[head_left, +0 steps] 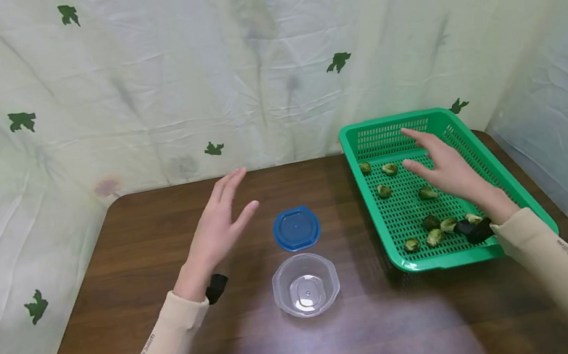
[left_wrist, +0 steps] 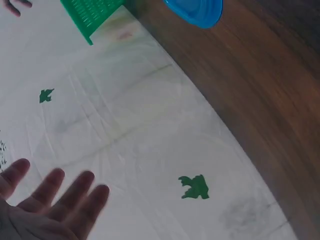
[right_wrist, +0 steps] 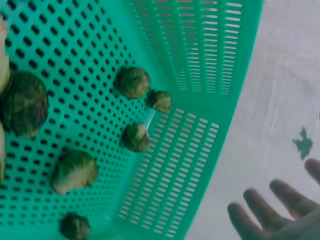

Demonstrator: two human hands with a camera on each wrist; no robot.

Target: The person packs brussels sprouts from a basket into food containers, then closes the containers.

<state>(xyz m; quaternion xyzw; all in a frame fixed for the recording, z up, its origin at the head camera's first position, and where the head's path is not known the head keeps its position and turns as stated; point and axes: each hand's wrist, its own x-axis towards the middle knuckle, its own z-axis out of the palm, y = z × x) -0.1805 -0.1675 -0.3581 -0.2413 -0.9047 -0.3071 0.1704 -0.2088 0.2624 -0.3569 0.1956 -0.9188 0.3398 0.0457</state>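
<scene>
My left hand [head_left: 214, 229] is held in the air over the table, left of the blue lid [head_left: 296, 229], and holds nothing. Its fingers [left_wrist: 80, 197] are spread and fairly straight in the left wrist view. Over the green basket [head_left: 378, 236] hovers my right hand [head_left: 449, 171], likewise holding nothing, with fingers extended. Several Brussels sprouts [head_left: 435, 237] lie inside the basket, most of them near its front; the right wrist view shows some sprouts [right_wrist: 76, 171] close up. A clear plastic container [head_left: 306, 286] without a cover stands just in front of the lid.
The brown wooden table [head_left: 151, 224] carries the basket at its right side. Behind and beside the table hangs a pale curtain [head_left: 158, 66] with green leaf shapes. The basket's raised walls [right_wrist: 175, 170] surround the sprouts.
</scene>
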